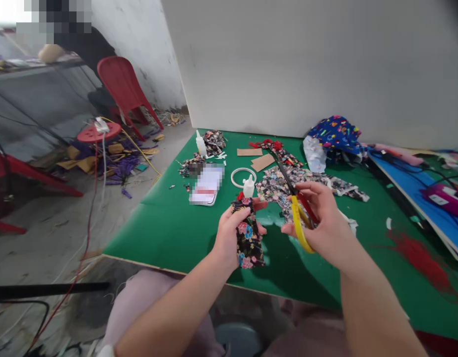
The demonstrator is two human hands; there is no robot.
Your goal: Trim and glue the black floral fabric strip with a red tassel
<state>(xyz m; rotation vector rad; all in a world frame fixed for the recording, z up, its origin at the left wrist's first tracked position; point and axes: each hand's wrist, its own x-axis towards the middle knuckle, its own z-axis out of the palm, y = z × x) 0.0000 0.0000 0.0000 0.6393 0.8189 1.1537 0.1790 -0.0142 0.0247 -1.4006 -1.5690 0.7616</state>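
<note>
In the head view, the left hand [226, 237] grips a flower cloth [247, 230] over the bench [165, 228]. The right hand [327, 230] holds scissors [297, 218], their blades away from that cloth. Some cutting looks done: scraps [191, 165] lie by the phone [213, 181]. A bigger flower pile [271, 184] sits past the hands, so work seems left.

The person wears plain trousers [139, 297] in a pale dusty mauve, the cloth matte and softly creased, darker where shadow falls. The left hand [227, 238] and right hand [327, 225] are bare, as are both forearms [180, 305]. A small whitish patch [105, 351] beside the left forearm is too cropped to identify.
</note>
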